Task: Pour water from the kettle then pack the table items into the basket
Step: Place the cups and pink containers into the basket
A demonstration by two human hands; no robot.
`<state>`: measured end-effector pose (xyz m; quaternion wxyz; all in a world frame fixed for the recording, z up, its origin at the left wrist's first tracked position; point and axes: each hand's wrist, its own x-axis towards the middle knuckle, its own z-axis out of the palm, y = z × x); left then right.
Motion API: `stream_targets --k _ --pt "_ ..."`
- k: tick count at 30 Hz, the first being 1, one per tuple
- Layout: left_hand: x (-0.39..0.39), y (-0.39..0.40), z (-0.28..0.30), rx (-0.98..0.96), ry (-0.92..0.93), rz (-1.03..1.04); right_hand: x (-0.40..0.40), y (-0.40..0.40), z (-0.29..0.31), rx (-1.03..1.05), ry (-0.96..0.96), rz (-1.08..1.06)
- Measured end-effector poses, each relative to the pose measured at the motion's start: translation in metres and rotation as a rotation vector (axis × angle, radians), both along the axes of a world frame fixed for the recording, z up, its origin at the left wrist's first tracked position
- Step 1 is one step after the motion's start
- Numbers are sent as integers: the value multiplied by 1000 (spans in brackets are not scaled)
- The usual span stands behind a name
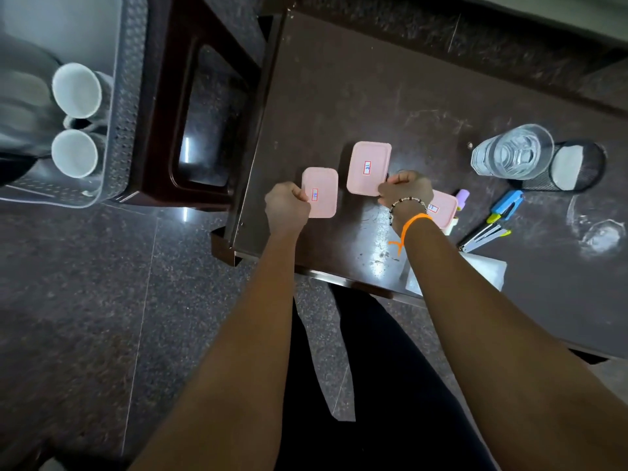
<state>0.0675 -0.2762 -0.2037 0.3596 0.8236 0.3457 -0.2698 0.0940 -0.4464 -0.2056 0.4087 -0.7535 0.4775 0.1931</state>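
Two small pink lidded boxes lie near the left end of the dark table [356, 90]. My left hand [287, 210] grips the left edge of the smaller pink box [321, 193]. My right hand [404, 192] holds the near right corner of the larger pink box [368, 166]. A third pink box [443, 207] sits partly hidden behind my right wrist. The grey perforated basket [119, 137] stands at the far left on a dark stool, with two white mugs [76, 90] lying inside it. No kettle can be made out clearly.
A glass of water [513, 153] and a black mesh cup [577, 166] stand at the right. A blue stapler [506, 202], a second stapler [482, 236], a purple item [462, 198] and white paper [486, 270] lie near them. A dark stool [204, 107] sits between basket and table.
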Motion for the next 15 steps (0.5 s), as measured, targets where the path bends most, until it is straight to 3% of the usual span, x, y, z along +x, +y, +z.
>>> stream_targets --k 4,8,15 --pt "-4 18 19 -122 -23 182 -10 19 25 255 -77 -175" --pt "-8 58 65 -212 -236 309 -12 53 66 616 -207 -132" --pt "32 165 136 -47 -525 258 23 150 112 863 -329 -19"
